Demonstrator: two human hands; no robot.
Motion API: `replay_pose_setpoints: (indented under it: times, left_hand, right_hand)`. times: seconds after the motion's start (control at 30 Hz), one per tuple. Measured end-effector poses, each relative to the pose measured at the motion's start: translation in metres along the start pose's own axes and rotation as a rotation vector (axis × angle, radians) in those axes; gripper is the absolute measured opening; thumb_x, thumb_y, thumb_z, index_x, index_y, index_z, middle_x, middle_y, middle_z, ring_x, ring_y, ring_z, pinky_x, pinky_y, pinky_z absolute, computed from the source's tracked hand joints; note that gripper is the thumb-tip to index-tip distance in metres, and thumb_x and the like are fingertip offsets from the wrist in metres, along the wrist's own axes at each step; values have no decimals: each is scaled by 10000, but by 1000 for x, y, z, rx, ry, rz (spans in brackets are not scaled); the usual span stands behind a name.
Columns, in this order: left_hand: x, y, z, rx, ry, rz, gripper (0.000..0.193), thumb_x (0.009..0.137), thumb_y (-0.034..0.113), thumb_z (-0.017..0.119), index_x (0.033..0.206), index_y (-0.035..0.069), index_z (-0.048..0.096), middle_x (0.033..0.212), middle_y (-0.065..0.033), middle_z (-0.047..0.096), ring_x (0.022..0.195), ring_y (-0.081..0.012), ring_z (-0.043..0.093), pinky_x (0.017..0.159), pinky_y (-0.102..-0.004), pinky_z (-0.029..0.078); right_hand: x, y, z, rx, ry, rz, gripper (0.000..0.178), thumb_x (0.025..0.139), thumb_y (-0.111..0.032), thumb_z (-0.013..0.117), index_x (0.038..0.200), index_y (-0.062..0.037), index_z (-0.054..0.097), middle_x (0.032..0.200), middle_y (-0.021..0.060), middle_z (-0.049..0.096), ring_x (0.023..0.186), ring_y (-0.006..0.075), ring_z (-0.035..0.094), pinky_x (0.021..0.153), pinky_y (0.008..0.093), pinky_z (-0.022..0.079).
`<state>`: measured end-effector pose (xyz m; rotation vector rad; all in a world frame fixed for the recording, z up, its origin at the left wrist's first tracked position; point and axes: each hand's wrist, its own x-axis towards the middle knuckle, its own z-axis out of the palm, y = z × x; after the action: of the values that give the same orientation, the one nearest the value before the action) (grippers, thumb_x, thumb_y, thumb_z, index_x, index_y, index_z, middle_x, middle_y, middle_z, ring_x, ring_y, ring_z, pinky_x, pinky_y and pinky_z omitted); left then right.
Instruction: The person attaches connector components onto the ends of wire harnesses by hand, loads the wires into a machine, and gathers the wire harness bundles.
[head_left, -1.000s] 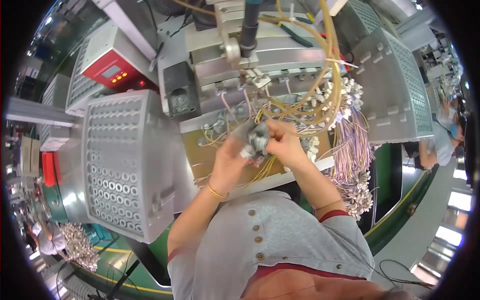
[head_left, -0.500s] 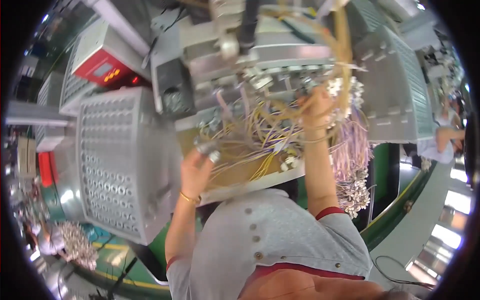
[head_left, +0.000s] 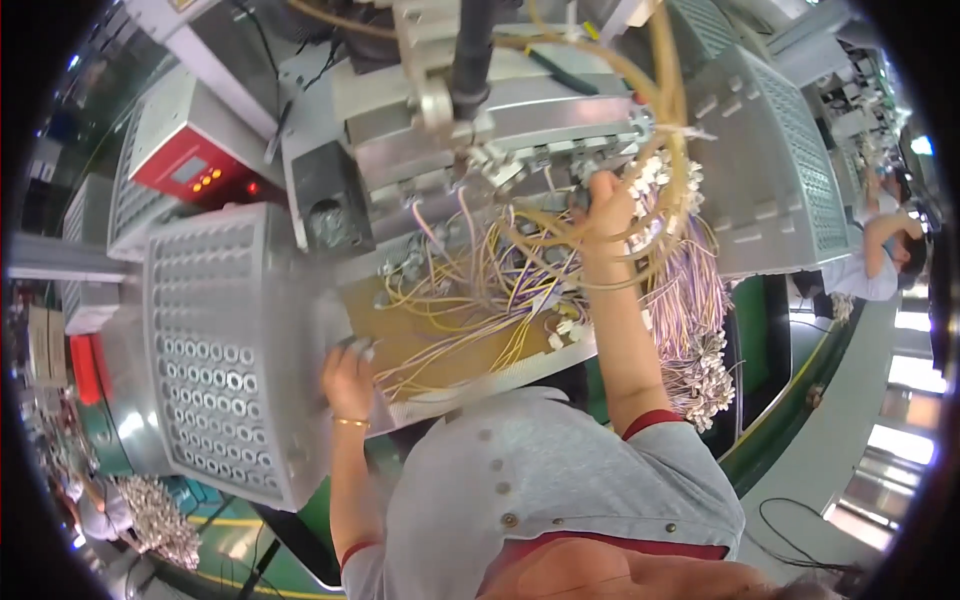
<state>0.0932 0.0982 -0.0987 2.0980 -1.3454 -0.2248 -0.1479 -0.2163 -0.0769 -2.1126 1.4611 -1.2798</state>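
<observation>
My left hand [head_left: 348, 385] is at the left end of the worktop, closed on a small silver metal part [head_left: 362, 350]. The perforated grey tray [head_left: 210, 370] stands just left of it. Farther right, my right hand [head_left: 608, 208] reaches to the end of the metal fixture rail [head_left: 540, 118]; its fingers are pinched at a small grey piece there, partly hidden by the hand. Between my hands, yellow, white and purple wires [head_left: 500, 265] with small grey parts lie tangled on the brown board [head_left: 400, 335]. White connectors [head_left: 568, 332] sit at its right front.
Looped tan tubing [head_left: 665, 100] hangs around my right forearm. A dense bundle of pinkish wires [head_left: 690, 280] droops right of it. A red-fronted control box [head_left: 195, 165] and black box [head_left: 330, 195] stand left. Another grey tray [head_left: 770, 170] stands right; a co-worker [head_left: 870, 260] is beyond.
My left hand has moved left and slightly nearer, away from the wire pile, with the silver part. My right hand stays by the fixture rail. The whole view has shifted a little.
</observation>
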Motion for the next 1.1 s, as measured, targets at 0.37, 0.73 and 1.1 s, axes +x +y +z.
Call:
replay_pose_setpoints:
  times: [0.37,0.73,1.1]
  left_hand:
    - [5,20,-16,-356,44,-287,87,721,-6,582,807,-5,573,634,-28,565,561,-117,545,492,-230,428]
    - [25,101,-81,-900,-66,-533,288,698,-7,627,975,-24,552,780,-14,590,688,-63,535,581,-204,440]
    - [60,-1,-149,257,195,-313,212,749,108,531,935,31,595,718,-136,599,626,-190,572,569,-304,424]
  right_hand:
    - [16,-44,-30,740,-170,665,258,781,-176,482,653,33,562,508,30,494,400,73,397,375,231,298]
    - [-56,-100,-69,253,-478,-92,175,665,-127,613,774,8,585,590,102,536,495,169,512,454,262,397]
    - [-87,-163,-48,949,-953,-202,156,659,-11,597,798,31,540,635,78,480,517,187,449,469,276,371]
